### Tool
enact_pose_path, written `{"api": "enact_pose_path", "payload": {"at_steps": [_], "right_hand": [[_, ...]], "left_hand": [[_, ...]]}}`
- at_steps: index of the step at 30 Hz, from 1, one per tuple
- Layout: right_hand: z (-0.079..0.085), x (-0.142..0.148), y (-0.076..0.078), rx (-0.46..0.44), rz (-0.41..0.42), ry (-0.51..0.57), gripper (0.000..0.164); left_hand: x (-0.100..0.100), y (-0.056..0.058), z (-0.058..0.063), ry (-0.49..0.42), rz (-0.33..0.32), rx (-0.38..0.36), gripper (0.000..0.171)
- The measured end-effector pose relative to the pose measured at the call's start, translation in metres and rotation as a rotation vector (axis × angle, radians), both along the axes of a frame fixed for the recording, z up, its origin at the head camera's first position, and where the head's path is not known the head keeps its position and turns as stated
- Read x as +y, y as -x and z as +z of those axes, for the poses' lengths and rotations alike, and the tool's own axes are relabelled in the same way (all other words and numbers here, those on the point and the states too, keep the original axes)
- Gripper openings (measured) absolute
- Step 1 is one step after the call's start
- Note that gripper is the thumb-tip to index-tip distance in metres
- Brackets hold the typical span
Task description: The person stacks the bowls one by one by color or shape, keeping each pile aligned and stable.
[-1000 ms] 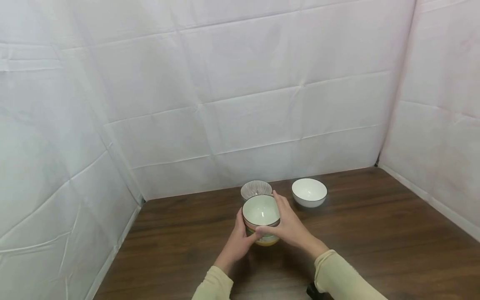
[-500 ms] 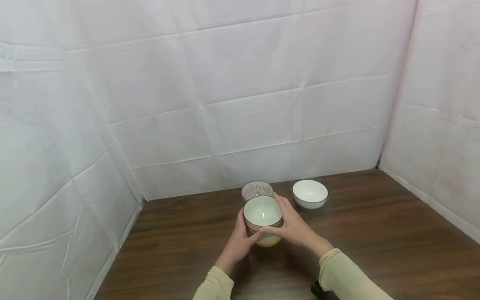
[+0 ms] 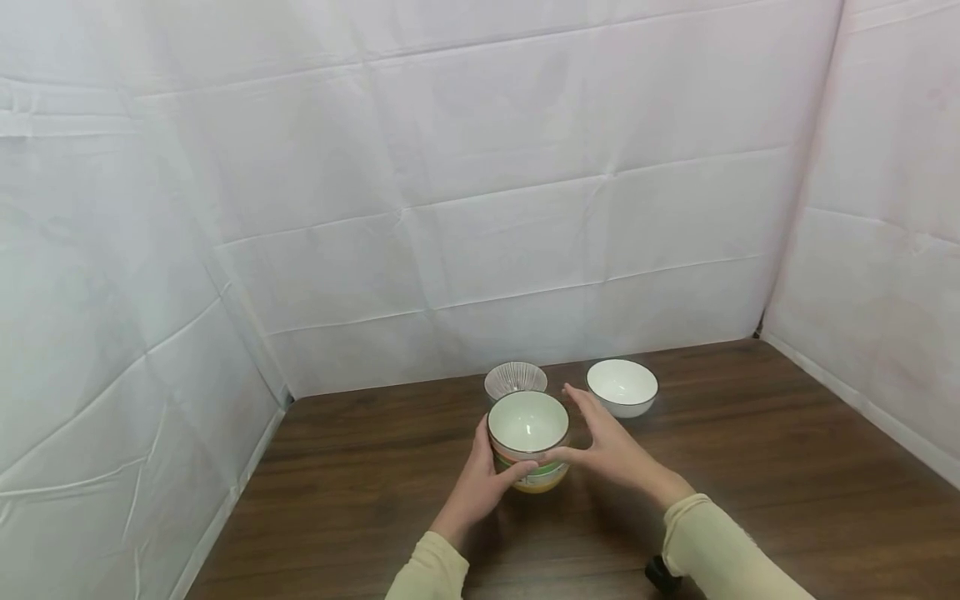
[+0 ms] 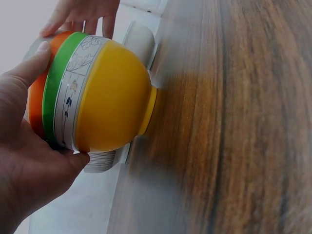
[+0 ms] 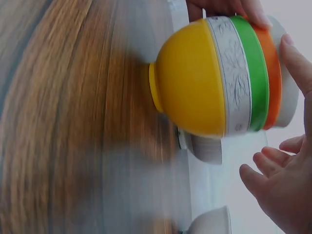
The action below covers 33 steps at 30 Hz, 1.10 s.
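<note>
Gripping upright banded bowl (single or nested, cannot tell) with left hand, curled round its side, short of worktop's far edge, well in from left edge, just in front of striped bowl; holding right hand spread beside it, grasping nothing; with white bowl near far edge too, closer to far right corner
</note>
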State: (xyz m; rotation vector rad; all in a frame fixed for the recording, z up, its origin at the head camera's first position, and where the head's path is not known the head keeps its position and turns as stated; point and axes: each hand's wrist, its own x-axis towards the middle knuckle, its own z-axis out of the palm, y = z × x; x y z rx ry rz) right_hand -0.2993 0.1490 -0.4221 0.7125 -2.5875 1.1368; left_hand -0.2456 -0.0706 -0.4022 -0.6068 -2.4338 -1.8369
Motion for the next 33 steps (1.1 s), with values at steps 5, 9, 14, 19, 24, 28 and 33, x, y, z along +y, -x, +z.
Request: {"api": "enact_pose_path", "payload": {"at_steps": [5, 9, 14, 19, 24, 28, 33], "right_hand": [[0.001, 0.01, 0.003, 0.007, -0.003, 0.013, 0.104], [0.001, 0.018, 0.005, 0.011, 0.017, 0.037, 0.101], [0.001, 0.029, 0.009, 0.01, -0.005, 0.035, 0.099], [0.002, 0.04, 0.016, 0.041, -0.098, 0.003, 0.097], [0.0, 0.052, 0.027, 0.093, -0.19, 0.001, 0.094], [-0.002, 0.062, 0.034, 0.122, -0.258, 0.0, 0.093], [-0.003, 0.07, 0.04, 0.096, -0.34, -0.028, 0.095]], "left_hand": [[0.0, 0.012, -0.016, 0.006, 0.027, 0.007, 0.092], [-0.001, 0.022, -0.029, 0.021, 0.043, 0.019, 0.096], [0.0, 0.025, -0.032, 0.007, 0.044, 0.036, 0.1], [0.002, 0.025, -0.031, 0.008, 0.093, 0.032, 0.103], [0.005, 0.024, -0.03, -0.002, 0.141, 0.032, 0.107], [0.006, 0.024, -0.03, -0.001, 0.159, 0.043, 0.108], [0.007, 0.022, -0.029, 0.003, 0.158, 0.042, 0.106]]}}
